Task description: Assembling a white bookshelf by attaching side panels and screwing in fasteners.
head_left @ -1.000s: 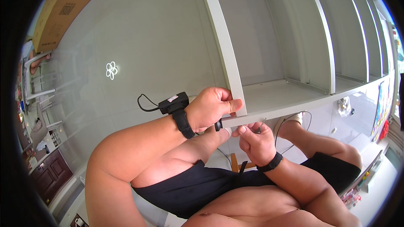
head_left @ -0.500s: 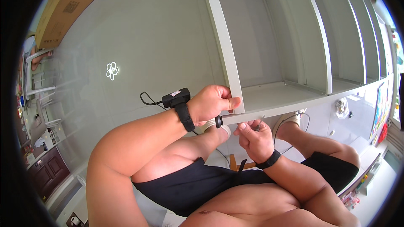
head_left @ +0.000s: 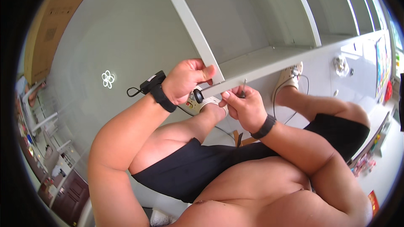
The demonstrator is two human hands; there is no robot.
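Tool tip hidden behind right hand (head_left: 246,109), fingers pinching thin metal tool (head_left: 244,87); left hand (head_left: 187,80) fingers curled, gripping pale grey shelf frame (head_left: 252,65).

Both hands, left (head_left: 187,80) and right (head_left: 245,108), raised together, fingers curled.

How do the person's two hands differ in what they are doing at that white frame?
The left hand wraps around the corner where the white upright panel meets the horizontal board, thumb on top; the right hand sits below the board's edge, pinching a thin metal tool that points up at it. The left wrist carries a band with a black device and cord; the right wrist wears only a plain black band. Both hands are bare and closed.
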